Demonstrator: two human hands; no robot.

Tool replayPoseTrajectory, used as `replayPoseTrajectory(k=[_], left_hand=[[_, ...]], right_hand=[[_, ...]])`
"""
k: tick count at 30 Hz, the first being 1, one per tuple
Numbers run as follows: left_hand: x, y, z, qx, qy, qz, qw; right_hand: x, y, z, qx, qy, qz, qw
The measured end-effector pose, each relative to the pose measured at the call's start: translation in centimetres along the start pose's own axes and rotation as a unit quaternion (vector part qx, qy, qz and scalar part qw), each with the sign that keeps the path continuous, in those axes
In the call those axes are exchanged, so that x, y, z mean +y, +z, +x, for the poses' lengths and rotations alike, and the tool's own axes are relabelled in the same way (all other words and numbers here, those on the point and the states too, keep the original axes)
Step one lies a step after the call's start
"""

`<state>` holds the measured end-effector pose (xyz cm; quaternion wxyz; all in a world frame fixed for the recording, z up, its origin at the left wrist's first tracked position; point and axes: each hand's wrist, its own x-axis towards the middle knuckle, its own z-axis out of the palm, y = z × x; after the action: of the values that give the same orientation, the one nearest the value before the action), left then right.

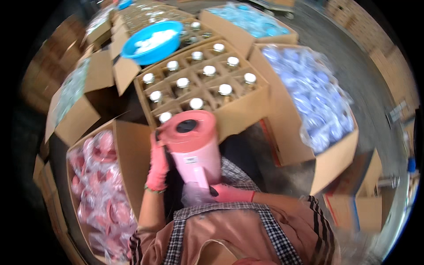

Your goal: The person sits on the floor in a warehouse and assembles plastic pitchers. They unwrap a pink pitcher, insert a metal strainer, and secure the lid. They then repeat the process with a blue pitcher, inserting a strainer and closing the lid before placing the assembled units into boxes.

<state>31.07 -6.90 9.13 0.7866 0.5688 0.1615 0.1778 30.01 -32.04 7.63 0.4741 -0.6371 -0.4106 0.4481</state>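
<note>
A pink plastic pitcher (196, 160) with a darker pink lid (198, 134) is tilted in front of my chest. The lid has a black oval on top, and a small white label sits on the body. My left hand (158, 165), in a pink glove, is closed against the pitcher's left side, its fingertips up by the lid. At the lower end, my right hand (233, 193), also gloved in pink, grips the pitcher near its handle; its fingers are partly hidden. Clear plastic film (194, 194) bunches around the pitcher's bottom, beside the right hand.
Ahead stands a divided carton (243, 115) of white-capped glass bottles, with a blue basin (152, 56) of white pieces behind. Open cartons hold bagged pink pitchers (106, 190) at left, bagged lilac items (304, 95) at right and bagged turquoise items (251, 22) beyond.
</note>
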Motion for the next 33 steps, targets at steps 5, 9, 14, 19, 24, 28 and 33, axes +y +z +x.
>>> replayPoseTrajectory(k=[5, 9, 14, 19, 24, 28, 33], left_hand=[[3.4, -1.2, -2.6, -0.012, 0.034, 0.091, 0.995], [0.9, -4.7, -1.7, 0.048, 0.045, 0.121, 0.990], [0.0, -4.8, -2.2, 0.075, 0.025, 0.220, 0.972], [-0.3, -4.8, -0.6, 0.037, 0.011, 0.275, 0.961], [-0.4, -6.0, -1.5, 0.061, -0.021, 0.297, 0.953], [-0.2, -7.5, -2.7, 0.057, -0.009, 0.245, 0.968], [-0.2, -8.0, -1.9, 0.056, -0.039, 0.186, 0.980]], right_hand=[[-5.8, -12.1, -7.9, 0.477, 0.019, -0.100, 0.873], [1.4, -19.2, -22.2, 0.484, 0.373, -0.522, 0.595], [4.8, -20.1, -25.5, 0.275, 0.469, -0.527, 0.654], [6.4, -20.8, -24.3, 0.246, 0.487, -0.511, 0.664], [5.5, -16.2, -22.3, 0.246, 0.489, -0.515, 0.659], [4.2, -13.3, -21.2, 0.269, 0.514, -0.467, 0.667], [6.0, -10.4, -25.0, 0.320, 0.423, -0.499, 0.685]])
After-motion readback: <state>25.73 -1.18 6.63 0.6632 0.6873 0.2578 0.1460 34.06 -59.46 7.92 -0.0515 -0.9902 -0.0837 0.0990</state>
